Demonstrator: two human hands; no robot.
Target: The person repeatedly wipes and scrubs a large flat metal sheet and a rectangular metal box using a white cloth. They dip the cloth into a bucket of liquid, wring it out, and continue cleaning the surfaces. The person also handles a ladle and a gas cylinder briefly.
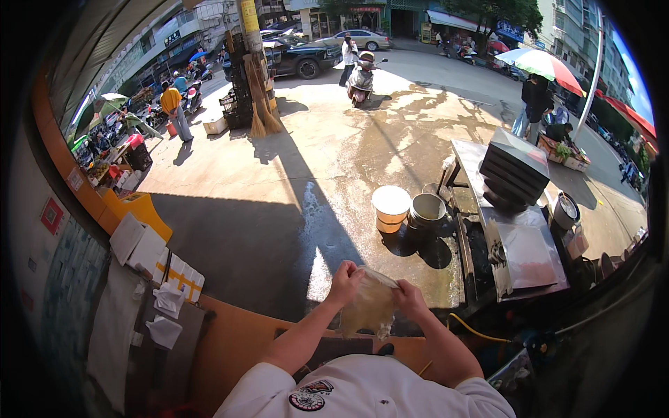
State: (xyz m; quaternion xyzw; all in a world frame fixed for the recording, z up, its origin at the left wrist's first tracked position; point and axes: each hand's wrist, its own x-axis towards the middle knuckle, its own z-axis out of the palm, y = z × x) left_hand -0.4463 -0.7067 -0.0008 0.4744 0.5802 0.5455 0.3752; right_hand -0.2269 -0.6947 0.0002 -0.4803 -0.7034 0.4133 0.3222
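A translucent plastic bag (368, 308) hangs in front of my body, its upper edge stretched between both hands. My left hand (345, 285) pinches the upper left corner of the bag. At the upper right corner, my right hand (411, 299) grips the same edge. Ground shows through the thin film, and I cannot tell whether anything is inside. The lower end of the bag looks crumpled and whitish at its right corner.
A white bucket (391, 208) and a grey bucket (427, 210) stand on wet concrete ahead. To the right is a metal worktable (528, 251) bearing a steel box (515, 164). White foam boxes (180, 274) sit at left. Brooms (260, 104) lean on a pole; a scooter (360, 81) stands beyond.
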